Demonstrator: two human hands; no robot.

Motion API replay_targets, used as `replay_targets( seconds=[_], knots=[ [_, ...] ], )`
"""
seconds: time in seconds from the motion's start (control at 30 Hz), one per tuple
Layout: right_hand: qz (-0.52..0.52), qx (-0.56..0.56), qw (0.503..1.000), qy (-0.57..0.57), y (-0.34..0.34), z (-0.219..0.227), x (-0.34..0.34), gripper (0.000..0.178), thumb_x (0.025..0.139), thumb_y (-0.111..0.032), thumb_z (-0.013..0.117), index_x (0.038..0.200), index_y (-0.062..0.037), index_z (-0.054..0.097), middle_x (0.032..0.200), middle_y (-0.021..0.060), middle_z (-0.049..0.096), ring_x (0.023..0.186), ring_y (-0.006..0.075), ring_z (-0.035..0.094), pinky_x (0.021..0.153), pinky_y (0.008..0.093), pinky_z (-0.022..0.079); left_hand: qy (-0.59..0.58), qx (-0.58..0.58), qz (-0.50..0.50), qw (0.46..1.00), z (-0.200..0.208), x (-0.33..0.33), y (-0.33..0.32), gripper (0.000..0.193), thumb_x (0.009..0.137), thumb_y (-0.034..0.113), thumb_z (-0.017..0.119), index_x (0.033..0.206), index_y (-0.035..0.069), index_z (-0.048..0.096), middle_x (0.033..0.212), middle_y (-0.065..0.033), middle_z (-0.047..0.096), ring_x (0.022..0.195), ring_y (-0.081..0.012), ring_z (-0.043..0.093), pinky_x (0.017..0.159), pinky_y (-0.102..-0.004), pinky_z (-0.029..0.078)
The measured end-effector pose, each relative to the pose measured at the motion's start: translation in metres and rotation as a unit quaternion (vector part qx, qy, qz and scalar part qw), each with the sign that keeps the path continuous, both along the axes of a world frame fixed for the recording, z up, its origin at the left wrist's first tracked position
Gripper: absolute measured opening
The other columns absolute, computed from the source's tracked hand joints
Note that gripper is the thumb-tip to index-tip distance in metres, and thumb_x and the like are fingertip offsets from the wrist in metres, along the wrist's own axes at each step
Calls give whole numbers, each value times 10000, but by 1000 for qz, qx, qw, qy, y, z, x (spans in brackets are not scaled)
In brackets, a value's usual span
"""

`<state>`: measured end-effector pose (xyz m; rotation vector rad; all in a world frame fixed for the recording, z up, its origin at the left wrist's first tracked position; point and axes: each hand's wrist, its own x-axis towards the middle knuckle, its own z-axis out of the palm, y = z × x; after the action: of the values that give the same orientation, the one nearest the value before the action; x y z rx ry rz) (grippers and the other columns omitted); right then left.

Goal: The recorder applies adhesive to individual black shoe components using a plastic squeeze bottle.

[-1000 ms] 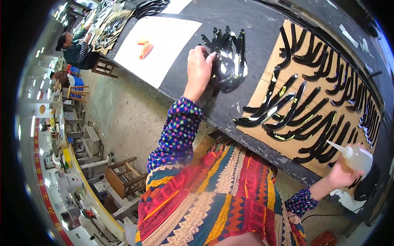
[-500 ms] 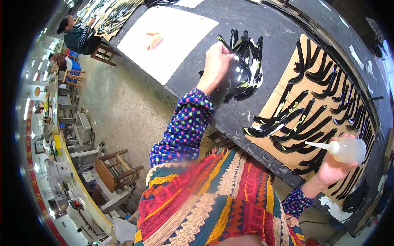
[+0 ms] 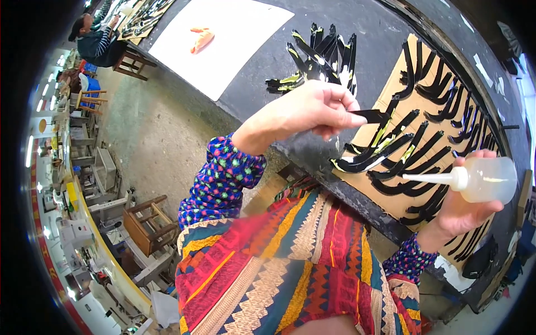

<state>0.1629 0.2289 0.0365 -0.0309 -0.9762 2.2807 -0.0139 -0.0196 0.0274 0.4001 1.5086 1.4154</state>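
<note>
In the head view, the left hand pinches one end of a black strip between thumb and fingers, the gap narrowed to the strip, which juts rightward from the fingertips over the cardboard sheet bearing rows of similar strips. Just beyond those fingers lies a loose pile of black strips on the dark tabletop, with a white sheet farther to their left. The right hand has its fingers wrapped around a translucent squeeze bottle, whose tapered nozzle points leftward from them, above the cardboard.
</note>
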Motion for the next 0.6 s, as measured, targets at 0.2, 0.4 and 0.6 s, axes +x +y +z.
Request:
replay_targets(
  seconds=[0.2,0.4,0.6],
  knots=[
    [-97,188,974,-76,-22,19,-18,971,615,-583,681,1290,5,305,1265,141,396,1191,322,379,932,484,384,-104,48,-55,992,11,15,-7,160,797,148,630,893,36,569,713,-27,626,433,-17,419,406,-138,302],
    [-86,245,961,-97,-23,27,-23,1012,600,-598,683,1304,5,277,1281,149,382,1197,341,370,937,507,372,-56,6,-87,995,15,16,-10,159,756,135,656,855,15,626,638,-11,609,435,1,397,390,-155,250],
    [-95,255,957,-102,-24,27,-21,1046,579,-618,684,1301,14,267,1265,165,394,1176,345,395,927,514,378,-66,-3,-77,995,19,18,-10,151,733,115,664,840,15,626,605,-13,596,419,10,388,375,-152,221]
  ],
)
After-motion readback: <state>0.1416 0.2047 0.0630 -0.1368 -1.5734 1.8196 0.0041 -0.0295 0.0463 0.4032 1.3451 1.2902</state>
